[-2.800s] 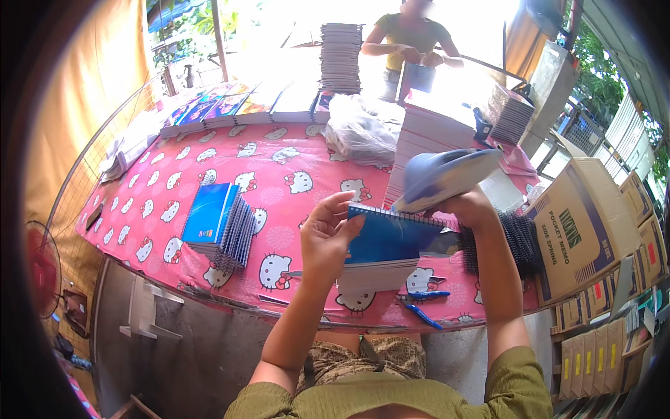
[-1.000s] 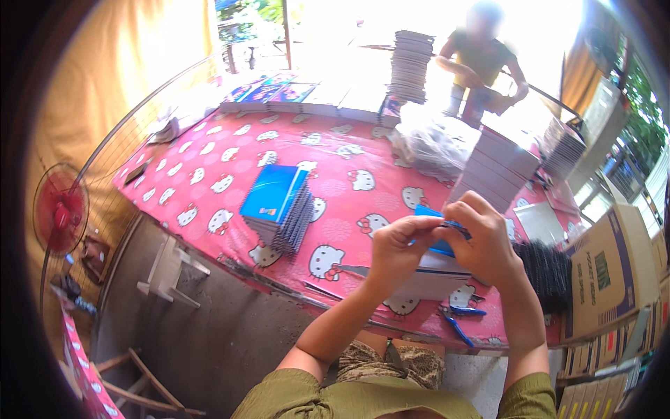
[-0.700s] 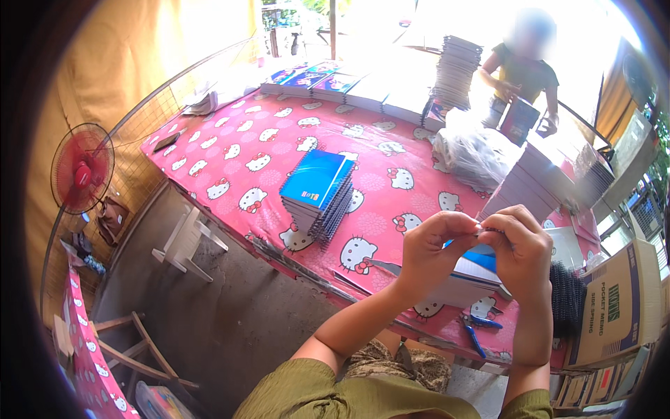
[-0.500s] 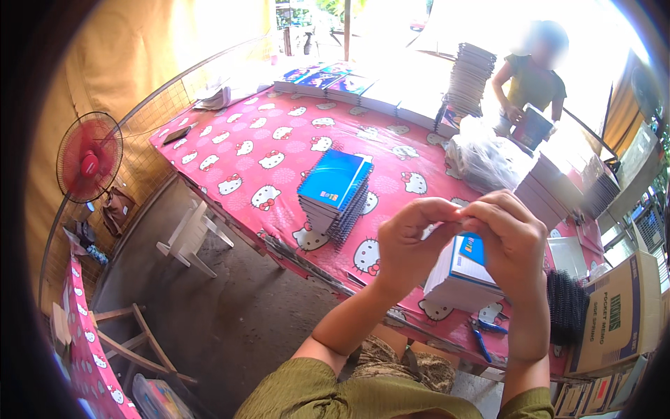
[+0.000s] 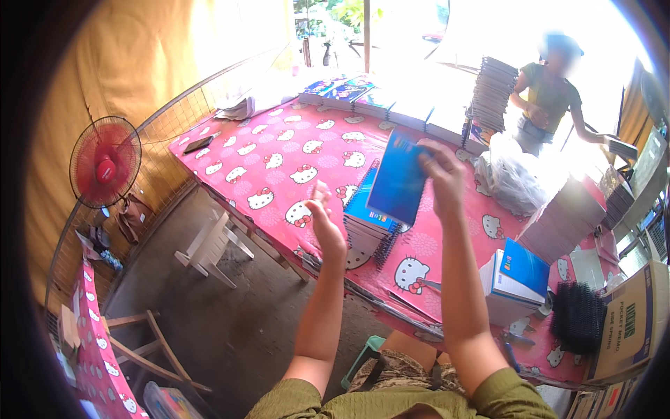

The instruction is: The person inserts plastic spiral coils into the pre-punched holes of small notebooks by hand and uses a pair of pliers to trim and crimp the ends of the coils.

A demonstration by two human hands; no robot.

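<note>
"What are the fingers doing?"

"The right hand (image 5: 441, 171) pinches a blue notebook (image 5: 396, 180) by its upper right edge. The fingers of the left hand (image 5: 325, 222) are spread and slightly bent."

"And where's that notebook?"

"Upper middle of the frame, tilted, partly in front of the notebook stack (image 5: 363, 218). I can't tell whether they touch. The left hand is just left of the stack."

"Farther out?"

"Lower right, a white paper block (image 5: 513, 311) with a blue cover (image 5: 525, 269) on top, then black coils (image 5: 578, 318) and a cardboard box (image 5: 631, 325). Upper right, a co-worker (image 5: 548, 98)."

"Left side?"

"A red fan (image 5: 105, 166)."
</note>
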